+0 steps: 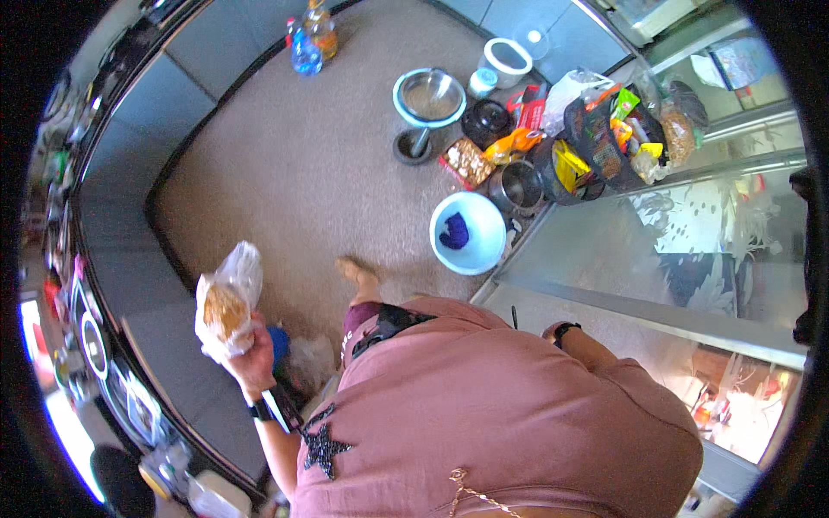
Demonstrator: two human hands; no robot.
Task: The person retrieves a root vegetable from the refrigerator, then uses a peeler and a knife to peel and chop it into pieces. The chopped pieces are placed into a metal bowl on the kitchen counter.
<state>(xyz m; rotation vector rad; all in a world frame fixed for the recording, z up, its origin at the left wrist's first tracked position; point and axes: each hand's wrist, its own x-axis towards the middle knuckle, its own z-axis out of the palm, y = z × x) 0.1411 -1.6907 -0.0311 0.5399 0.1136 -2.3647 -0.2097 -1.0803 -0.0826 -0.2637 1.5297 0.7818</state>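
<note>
My left hand (254,356) grips a clear plastic bag (227,311) with something golden-brown and shredded-looking inside; the exact food cannot be told. The bag is held out to the left, over the floor's edge beside the dark cabinets. My right hand (556,331) hangs low by my right side, mostly hidden by my shirt, with a dark band at the wrist. A thin dark object (515,317) shows near it; whether the hand holds this cannot be told. In front of me on the floor stands a light blue basin (495,226) with a dark purple cloth (455,231) in it.
Bottles (306,55) stand far ahead by the cabinets. A steel bowl (430,95), a mortar (412,147), a carton of garlic (467,162), a dark pot (518,186) and a mesh basket (599,149) of packets crowd the right. Glass-fronted cabinets (583,246) border the right; a counter lines the left.
</note>
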